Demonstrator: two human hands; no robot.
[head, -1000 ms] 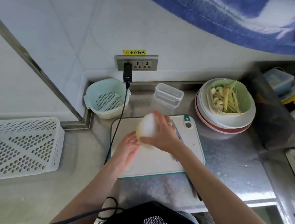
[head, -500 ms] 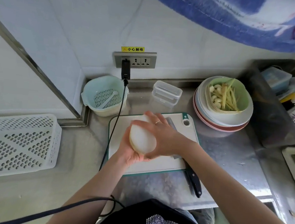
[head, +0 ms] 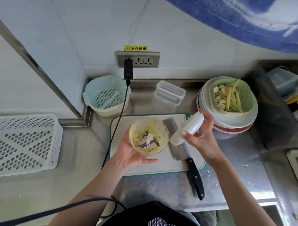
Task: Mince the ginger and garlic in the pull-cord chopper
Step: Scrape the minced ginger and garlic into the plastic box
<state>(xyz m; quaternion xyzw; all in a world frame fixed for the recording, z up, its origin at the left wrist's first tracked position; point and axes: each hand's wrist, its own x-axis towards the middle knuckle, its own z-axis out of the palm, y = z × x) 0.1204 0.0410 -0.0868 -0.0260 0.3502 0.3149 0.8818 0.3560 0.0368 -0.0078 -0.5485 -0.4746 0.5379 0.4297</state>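
Observation:
My left hand (head: 132,154) cups the clear chopper bowl (head: 149,136) from below, above the cutting board (head: 159,166). Yellow minced bits coat its inside around the white blade post. My right hand (head: 200,140) grips the white chopper lid (head: 190,129), lifted off and tilted to the right of the bowl. A green dish (head: 233,98) at the back right holds garlic cloves and ginger strips.
A cleaver (head: 182,150) with a black handle lies on the board under the lid. Stacked plates (head: 233,125) carry the green dish. A clear lidded box (head: 169,93), a pale colander (head: 106,94), a white basket (head: 15,144) and a black cable (head: 119,115) surround the board.
The lid was on the bowl with both hands around the chopper. Now my right hand has taken the lid off and moved it right, and the bowl stands uncovered in my left hand.

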